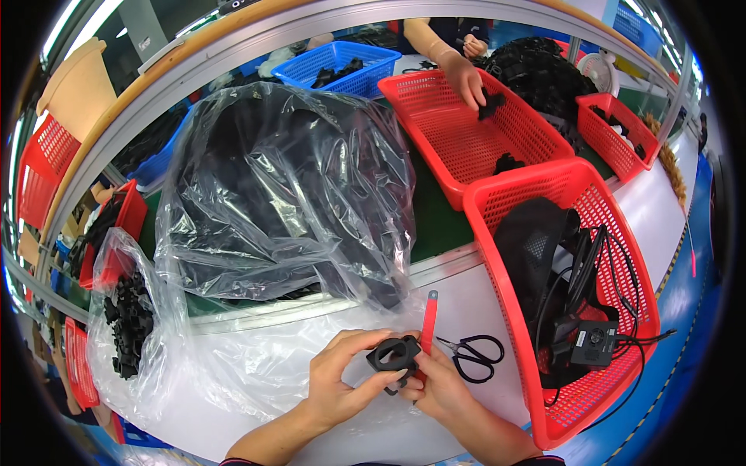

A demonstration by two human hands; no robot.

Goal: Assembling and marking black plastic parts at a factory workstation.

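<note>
Over the white tabletop, my left hand (340, 374) is closed with thumb and fingers around a black plastic ring-shaped part (382, 359) that has a large round opening. My right hand (446, 386) grips a thin flat red tool (429, 322) with a grey, holed tip pointing up and away. The fingertips of that hand also meet the part's right edge. The tool's lower end is partly hidden in the fingers. Just right of my right hand lie scissors (475, 359) with black loop handles, blades partly hidden behind the hand.
A large clear bag (287, 194) of dark parts stands ahead; a smaller bag (128, 326) lies left. The near red basket (505, 311) at right holds cables and a black box. Across the bench, another person's hand (465, 80) holds a black part over a red basket (435, 132).
</note>
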